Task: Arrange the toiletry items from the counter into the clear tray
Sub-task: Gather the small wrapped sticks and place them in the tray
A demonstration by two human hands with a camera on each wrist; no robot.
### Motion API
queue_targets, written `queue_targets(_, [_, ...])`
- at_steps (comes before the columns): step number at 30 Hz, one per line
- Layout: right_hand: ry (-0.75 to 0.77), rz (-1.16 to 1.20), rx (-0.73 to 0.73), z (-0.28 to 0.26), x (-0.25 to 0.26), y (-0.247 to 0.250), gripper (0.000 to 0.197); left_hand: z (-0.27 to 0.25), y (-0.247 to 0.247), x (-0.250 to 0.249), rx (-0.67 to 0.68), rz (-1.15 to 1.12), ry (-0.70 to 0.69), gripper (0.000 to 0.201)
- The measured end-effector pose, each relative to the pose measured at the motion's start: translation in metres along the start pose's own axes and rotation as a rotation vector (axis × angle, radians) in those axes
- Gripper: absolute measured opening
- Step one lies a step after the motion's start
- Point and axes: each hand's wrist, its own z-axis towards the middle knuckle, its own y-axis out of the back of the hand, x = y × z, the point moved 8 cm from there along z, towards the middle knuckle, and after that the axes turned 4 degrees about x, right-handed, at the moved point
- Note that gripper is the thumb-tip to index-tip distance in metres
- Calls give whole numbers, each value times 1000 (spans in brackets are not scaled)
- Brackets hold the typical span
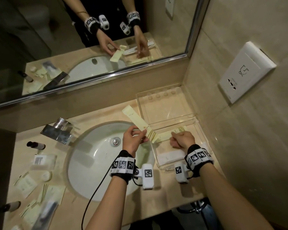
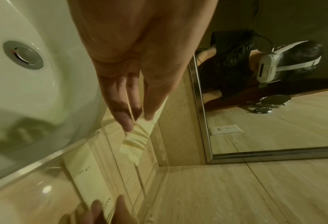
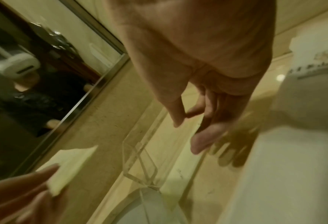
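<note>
My left hand (image 1: 144,136) pinches the striped lower end of a long pale yellow packet (image 1: 135,119) over the sink's right rim, beside the clear tray (image 1: 196,117). The left wrist view shows thumb and fingers (image 2: 128,121) clamping that packet (image 2: 134,145). My right hand (image 1: 175,138) hovers low over the tray's near compartment with loose fingers (image 3: 199,141) and holds nothing. Just under it, a second yellow packet (image 1: 165,135) lies in the tray. A white packet (image 1: 170,156) lies at the tray's near end.
Left of the sink (image 1: 93,163) the counter holds two small dark-capped bottles (image 1: 36,145) (image 1: 8,206), a round soap (image 1: 46,175) and several flat packets (image 1: 50,193). The faucet (image 1: 58,133) stands behind the sink. A wall socket (image 1: 246,72) sits right of the tray.
</note>
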Motion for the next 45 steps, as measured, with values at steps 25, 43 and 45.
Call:
queue_targets(25, [38, 365, -178, -1, 2, 49, 65, 6, -53, 24, 216, 654, -110, 15])
queue_targets(43, [97, -213, -305, 14, 2, 56, 40, 9, -65, 59, 314, 954, -89, 27])
queue_targets(45, [73, -180, -292, 17, 1, 55, 41, 10, -67, 59, 318, 981, -99, 27])
